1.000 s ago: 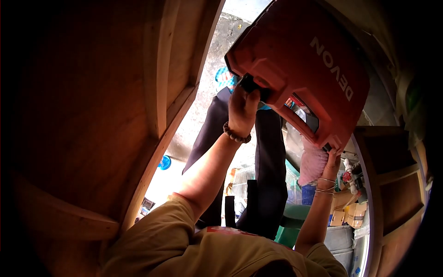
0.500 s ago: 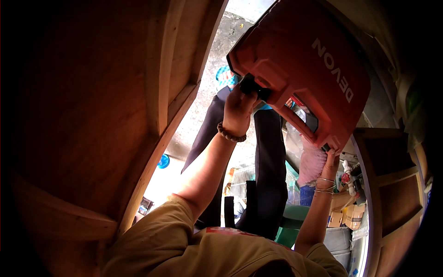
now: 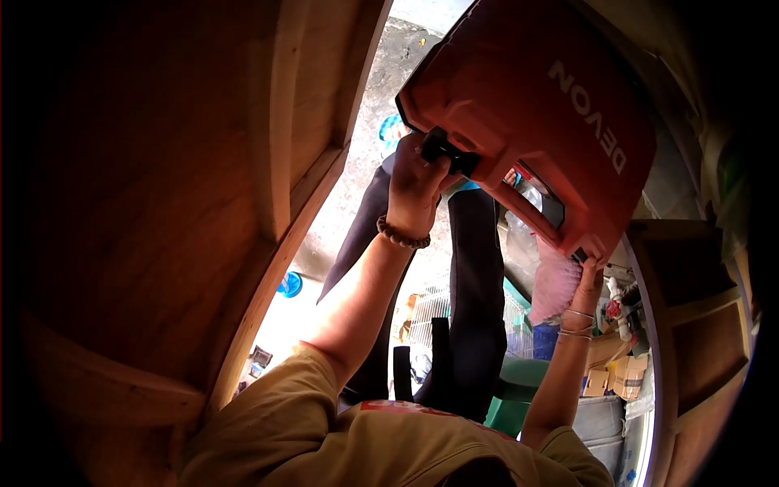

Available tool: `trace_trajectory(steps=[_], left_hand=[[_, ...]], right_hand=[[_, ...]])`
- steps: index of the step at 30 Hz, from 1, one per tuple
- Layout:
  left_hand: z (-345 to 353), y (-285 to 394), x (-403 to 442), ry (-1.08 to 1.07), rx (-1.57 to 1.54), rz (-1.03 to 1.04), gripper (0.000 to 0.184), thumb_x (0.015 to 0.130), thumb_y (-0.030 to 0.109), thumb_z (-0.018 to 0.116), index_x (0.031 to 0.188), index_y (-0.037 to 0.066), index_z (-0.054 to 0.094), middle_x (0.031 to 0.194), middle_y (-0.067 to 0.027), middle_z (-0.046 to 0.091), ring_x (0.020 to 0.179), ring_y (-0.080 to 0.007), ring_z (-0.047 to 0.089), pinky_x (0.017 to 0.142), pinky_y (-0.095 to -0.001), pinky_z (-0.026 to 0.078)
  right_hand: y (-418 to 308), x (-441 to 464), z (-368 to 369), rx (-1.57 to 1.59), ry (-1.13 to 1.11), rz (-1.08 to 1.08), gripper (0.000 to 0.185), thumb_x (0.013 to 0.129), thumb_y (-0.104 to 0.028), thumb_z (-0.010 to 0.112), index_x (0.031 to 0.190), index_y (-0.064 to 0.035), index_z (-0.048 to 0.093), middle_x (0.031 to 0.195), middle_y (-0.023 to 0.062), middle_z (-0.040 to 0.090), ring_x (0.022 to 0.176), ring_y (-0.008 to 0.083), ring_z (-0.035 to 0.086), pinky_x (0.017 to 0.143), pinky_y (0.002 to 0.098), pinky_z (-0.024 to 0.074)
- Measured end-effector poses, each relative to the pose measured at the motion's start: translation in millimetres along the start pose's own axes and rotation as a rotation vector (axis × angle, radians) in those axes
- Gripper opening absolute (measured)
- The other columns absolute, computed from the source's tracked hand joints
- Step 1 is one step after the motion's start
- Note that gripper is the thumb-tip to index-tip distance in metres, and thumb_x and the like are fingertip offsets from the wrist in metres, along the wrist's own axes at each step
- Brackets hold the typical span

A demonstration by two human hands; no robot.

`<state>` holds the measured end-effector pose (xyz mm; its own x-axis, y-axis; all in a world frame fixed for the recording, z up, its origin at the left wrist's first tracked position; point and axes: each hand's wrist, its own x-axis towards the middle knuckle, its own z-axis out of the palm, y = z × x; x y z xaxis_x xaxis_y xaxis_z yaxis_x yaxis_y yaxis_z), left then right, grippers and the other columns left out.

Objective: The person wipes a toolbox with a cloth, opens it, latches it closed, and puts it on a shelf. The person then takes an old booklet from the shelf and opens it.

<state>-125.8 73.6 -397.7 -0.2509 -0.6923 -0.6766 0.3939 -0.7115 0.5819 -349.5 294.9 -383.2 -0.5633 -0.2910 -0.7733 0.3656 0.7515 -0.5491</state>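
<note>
A red hard-plastic tool case with white DEVON lettering is tilted in front of me, its handle side toward me. My left hand, wearing a beaded bracelet, has its fingers closed around the black latch at the case's left. That latch stands out from the case. At the other end of the same edge, my right hand, with thin bangles, grips the case corner by a second dark latch. The case handle lies between my hands, and neither touches it. Some right-hand fingers are hidden.
A wooden panel with ribs rises close on my left, and a wooden frame stands at right. Below are a green stool, a pink bag, cardboard boxes and a white wire rack.
The case and my right hand have shifted slightly to the right and down. My left hand has moved a little left, staying at its latch.
</note>
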Motion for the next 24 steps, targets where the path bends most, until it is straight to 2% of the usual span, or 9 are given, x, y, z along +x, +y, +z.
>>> trace_trajectory(steps=[6, 10, 12, 13, 16, 18, 20, 22, 24], left_hand=[[7, -2, 5, 0.067, 0.006, -0.039, 0.023, 0.083, 0.008, 0.042, 0.105, 0.003, 0.037, 0.099, -0.0064, 0.047, 0.085, -0.0122, 0.051, 0.075, -0.0269, 0.047], [6, -8, 10, 0.099, 0.021, -0.076, 0.025, 0.084, 0.01, 0.042, 0.107, 0.004, 0.036, 0.099, -0.0065, 0.047, 0.084, -0.013, 0.052, 0.074, -0.0272, 0.048], [9, -5, 7, 0.142, 0.02, -0.026, 0.024, 0.083, 0.009, 0.042, 0.106, 0.003, 0.038, 0.098, -0.0062, 0.048, 0.084, -0.0125, 0.052, 0.071, -0.0262, 0.048], [9, -5, 8, 0.145, -0.003, -0.03, 0.024, 0.083, 0.007, 0.043, 0.106, 0.004, 0.038, 0.097, -0.0062, 0.049, 0.084, -0.0126, 0.052, 0.07, -0.026, 0.047], [-2, -10, 7, 0.124, 0.0, -0.034, 0.024, 0.083, 0.006, 0.043, 0.106, 0.004, 0.037, 0.097, -0.0063, 0.049, 0.082, -0.0128, 0.052, 0.067, -0.0249, 0.047], [-2, -10, 8, 0.154, 0.042, -0.049, 0.025, 0.083, 0.005, 0.043, 0.107, 0.004, 0.036, 0.096, -0.0069, 0.049, 0.081, -0.0127, 0.051, 0.065, -0.024, 0.046], [0, -11, 11, 0.177, 0.079, -0.057, 0.026, 0.082, 0.004, 0.043, 0.107, 0.004, 0.035, 0.096, -0.0075, 0.05, 0.079, -0.0125, 0.051, 0.063, -0.023, 0.045], [-1, -13, 9, 0.187, 0.188, 0.014, 0.032, 0.083, 0.001, 0.04, 0.113, 0.007, 0.032, 0.104, -0.0101, 0.047, 0.094, -0.0195, 0.049, 0.074, -0.0326, 0.046], [-2, -18, 9, 0.18, 0.346, 0.041, 0.037, 0.082, -0.002, 0.041, 0.114, 0.011, 0.029, 0.105, -0.012, 0.046, 0.094, -0.0203, 0.049, 0.074, -0.0303, 0.046]], right_hand=[[-13, -6, 14, 0.052, -0.011, 0.045, 0.058, 0.076, -0.041, 0.057, 0.111, 0.0042, 0.043, 0.105, 0.0057, 0.049, 0.09, 0.0128, 0.045, 0.078, 0.0235, 0.0372], [-20, -26, 33, 0.39, 0.014, 0.413, 0.041, 0.081, -0.035, 0.052, 0.097, 0.0029, 0.054, 0.093, 0.0054, 0.055, 0.082, 0.0122, 0.049, 0.073, 0.0235, 0.0403], [-1, -39, 43, 0.271, -0.075, 0.359, 0.034, 0.082, -0.031, 0.049, 0.092, 0.0006, 0.056, 0.09, 0.0059, 0.055, 0.079, 0.0121, 0.05, 0.071, 0.0235, 0.0407], [-22, -47, 59, -0.06, -0.097, 0.155, 0.025, 0.082, -0.024, 0.049, 0.089, -0.0007, 0.056, 0.088, 0.0044, 0.056, 0.074, 0.0103, 0.05, 0.07, 0.0226, 0.0406], [-67, -63, 99, 0.057, -0.228, -0.022, 0.023, 0.075, -0.008, 0.057, 0.095, 0.0016, 0.052, 0.089, 0.0023, 0.056, 0.073, 0.0075, 0.05, 0.067, 0.0223, 0.0411], [-96, -58, 115, -0.296, -0.253, -0.15, 0.033, 0.072, -0.009, 0.06, 0.101, 0.0016, 0.049, 0.093, 0.0077, 0.056, 0.079, 0.0132, 0.054, 0.07, 0.025, 0.0428], [-95, -38, 132, -0.509, -0.206, -0.63, 0.04, 0.071, -0.014, 0.06, 0.107, -0.0011, 0.048, 0.102, 0.0163, 0.053, 0.092, 0.0302, 0.053, 0.077, 0.0321, 0.0434], [-99, -26, 143, -0.651, -0.213, -0.731, 0.04, 0.07, -0.016, 0.058, 0.107, -0.0023, 0.048, 0.103, 0.0162, 0.053, 0.089, 0.0308, 0.054, 0.076, 0.0337, 0.0437], [-95, -19, 150, -0.705, -0.224, -0.717, 0.037, 0.07, -0.016, 0.058, 0.104, -0.0033, 0.05, 0.097, 0.0152, 0.055, 0.086, 0.0309, 0.054, 0.076, 0.0358, 0.0427]])
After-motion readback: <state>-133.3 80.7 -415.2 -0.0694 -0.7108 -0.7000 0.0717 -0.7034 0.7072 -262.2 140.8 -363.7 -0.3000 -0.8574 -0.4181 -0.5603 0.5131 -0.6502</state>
